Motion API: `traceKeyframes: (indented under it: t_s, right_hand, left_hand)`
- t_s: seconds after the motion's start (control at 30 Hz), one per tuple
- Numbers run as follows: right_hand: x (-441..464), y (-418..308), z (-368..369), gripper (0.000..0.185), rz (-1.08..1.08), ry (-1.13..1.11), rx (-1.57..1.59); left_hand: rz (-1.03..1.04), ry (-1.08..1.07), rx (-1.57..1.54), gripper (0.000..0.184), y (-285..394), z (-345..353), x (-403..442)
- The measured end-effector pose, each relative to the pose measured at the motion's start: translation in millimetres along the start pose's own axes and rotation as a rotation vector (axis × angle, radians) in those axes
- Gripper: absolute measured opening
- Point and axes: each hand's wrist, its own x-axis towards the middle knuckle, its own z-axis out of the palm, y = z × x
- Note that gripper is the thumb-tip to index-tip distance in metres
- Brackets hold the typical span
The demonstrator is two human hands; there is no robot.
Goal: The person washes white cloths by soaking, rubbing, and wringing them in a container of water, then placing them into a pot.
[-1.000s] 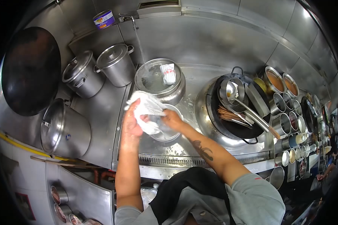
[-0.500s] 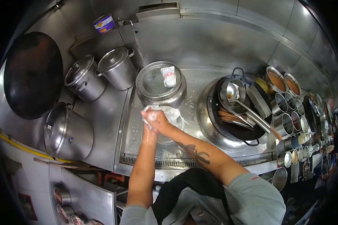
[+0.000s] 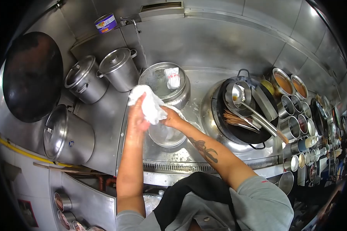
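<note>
A bunched white cloth [image 3: 152, 107] is between my two hands, above a round pale bowl [image 3: 167, 134] on the steel counter. My left hand [image 3: 138, 115] grips the cloth's left side, its fingers partly blurred. The fingers of my right hand [image 3: 171, 117] are closed on the cloth's lower right edge. Just behind, a wide metal pot of water [image 3: 157, 79] has a folded white cloth with red print [image 3: 173, 78] at its right side. Water runs from a thin tap [image 3: 133, 23] toward that pot.
Lidded steel pots [image 3: 119, 69] stand at the left, near a large black wok [image 3: 33, 77]. On the right, another wok [image 3: 235, 127] holds a ladle [image 3: 238, 93], a strainer and a bundle of sticks. Metal containers [image 3: 293, 127] line the far right.
Half a second ago my hands were pressed together around the cloth over the bowl. Now they are farther apart, my left hand up and left, with the cloth raised and bunched between them.
</note>
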Motion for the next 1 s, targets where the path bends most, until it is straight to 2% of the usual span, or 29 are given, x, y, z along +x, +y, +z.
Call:
traceKeyframes:
  t_s: [0.03,0.07,0.13,0.17,0.23,0.3,0.33,0.37,0.4,0.43,0.47,0.5,0.57,0.6,0.63,0.67,0.7,0.73,0.8,0.83,0.93,1.0]
  right_hand:
    - [6.5,50.3,-4.3,0.063,0.109,-0.035,0.053]
    - [5.8,80.5,-9.5,0.059,0.218,-0.071,0.108]
    - [-17.5,83.6,-21.4,0.036,0.25,0.211,0.432]
    - [-16.4,80.1,-26.7,0.033,0.28,0.277,0.73]
    - [-10.9,26.7,-42.5,0.032,0.333,0.413,1.328]
    - [-5.6,-10.1,-38.0,0.038,0.21,0.274,1.413]
    - [-0.7,-19.5,-30.4,0.041,0.145,0.206,1.451]
    - [9.8,-4.5,-16.1,0.037,0.072,0.087,1.476]
    - [22.1,17.7,4.8,0.034,-0.002,-0.033,1.496]
    - [29.1,32.7,40.0,0.031,0.014,0.171,1.128]
    - [22.9,35.4,53.9,0.029,-0.06,0.225,0.803]
    - [16.5,37.9,67.8,0.029,-0.112,0.303,0.477]
    - [-11.1,17.1,61.5,0.029,-0.375,0.167,-0.076]
    - [-22.9,12.0,55.6,0.03,-0.503,0.09,-0.353]
    - [-31.4,19.3,43.6,0.037,-0.496,0.085,-0.537]
    - [-34.2,30.7,37.7,0.037,-0.447,0.078,-0.563]
    - [-36.8,26.3,26.7,0.043,-0.381,-0.063,-0.599]
    - [-37.5,21.1,14.4,0.049,-0.309,-0.202,-0.634]
    - [-37.8,28.8,-1.1,0.053,-0.205,-0.282,-0.524]
    - [-36.9,33.7,-9.9,0.056,-0.156,-0.319,-0.47]
    - [-37.2,41.3,-48.9,0.073,0.161,-0.37,-0.501]
    - [-32.2,26.0,-54.8,0.083,0.008,-0.26,-0.433]
  left_hand:
    - [0.015,-0.056,-0.055,0.039,19.2,-0.4,-4.2]
    - [0.092,0.009,-0.063,0.041,44.3,18.9,-29.2]
    - [0.056,-0.169,-0.216,0.048,70.7,7.8,-37.4]
    - [0.04,-0.194,-0.201,0.051,71.2,1.4,-40.7]
    - [0.004,-0.247,-0.169,0.056,66.3,-11.7,-50.8]
    - [-0.075,-0.037,-0.117,0.061,18.8,-43.3,-36.4]
    - [-0.142,-0.022,-0.053,0.058,-19.7,-76.1,-17.6]
    - [-0.259,-0.136,-0.042,0.055,-43.0,-83.8,-19.5]
    - [-0.293,-0.183,-0.165,0.054,-66.6,-74.0,-19.0]
    - [-0.278,-0.047,-0.106,0.055,-93.3,-78.3,-10.3]
    - [-0.172,-0.047,-0.171,0.052,-123.9,-97.5,6.2]
    - [-0.04,-0.447,-0.451,0.049,-159.4,-133.3,37.0]
    - [0.152,-0.078,-0.308,0.042,-143.5,-112.8,12.9]
    - [-0.308,-0.324,-0.45,0.038,-115.3,-114.6,26.0]
    - [-0.288,-0.081,-0.313,0.037,-105.4,-106.8,30.9]
    - [-0.262,0.163,-0.174,0.037,-98.0,-102.3,34.2]
    - [-0.224,0.186,-0.048,0.033,-98.3,-104.2,36.6]
    - [-0.119,0.225,0.264,0.032,-94.2,-102.2,36.3]
    - [0.096,0.285,0.887,0.031,-82.2,-97.0,32.1]
    - [0.226,0.137,0.986,0.029,-67.7,-93.5,25.2]
    - [0.283,0.184,1.113,0.028,-40.5,-75.3,18.4]
    - [0.282,0.126,0.973,0.028,-39.6,-77.8,28.1]
